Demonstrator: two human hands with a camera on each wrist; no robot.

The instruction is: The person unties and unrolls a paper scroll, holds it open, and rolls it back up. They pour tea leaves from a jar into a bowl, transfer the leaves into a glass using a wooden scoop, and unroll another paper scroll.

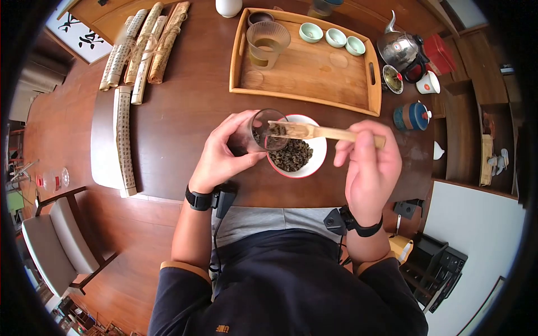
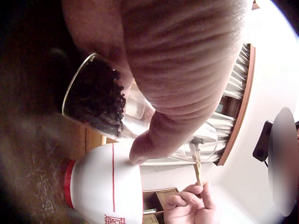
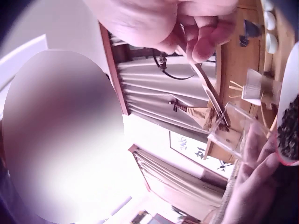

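My left hand [image 1: 221, 154] grips a clear glass cup [image 2: 96, 95], tipped on its side with its mouth toward the right. Dark rolled tea leaves lie along the inside of the glass. In my right hand [image 1: 372, 168], thumb and fingers pinch a bamboo tea scoop [image 1: 328, 133]. Its far end reaches into the mouth of the glass, with some leaves on the tip. Below both hands stands a white bowl [image 1: 318, 147] with a red rim, holding a heap of tea leaves [image 1: 291, 157]. The left thumb is close by the bowl's side in the left wrist view.
Beyond the bowl lies a wooden tray [image 1: 305, 84] with a ribbed glass pitcher [image 1: 268, 43] and several small pale green cups [image 1: 335, 38]. A steel kettle [image 1: 399, 47], a lidded bowl and a blue jar [image 1: 411, 116] stand at right. Rolled bamboo scrolls [image 1: 124, 140] lie at left.
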